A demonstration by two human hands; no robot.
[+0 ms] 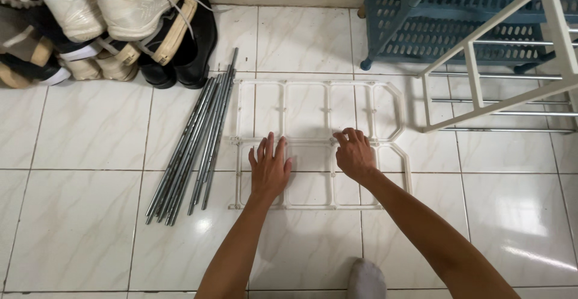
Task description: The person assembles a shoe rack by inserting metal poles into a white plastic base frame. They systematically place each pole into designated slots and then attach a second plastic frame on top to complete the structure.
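Two white plastic lattice frames lie flat on the tiled floor, one [319, 103] farther from me and one [313, 197] nearer, meeting along a middle bar. My left hand [269, 168] rests flat on the near frame with its fingers spread, holding nothing. My right hand [354, 153] has its fingers curled down onto the bar where the two frames meet. A bundle of several grey metal rods [195, 145] lies just left of the frames.
A pile of shoes [114, 25] sits at the top left against the wall. A blue plastic rack [445, 22] and a white metal-and-plastic rack [500, 88] stand at the top right. My foot in a white sock [366, 280] shows at the bottom.
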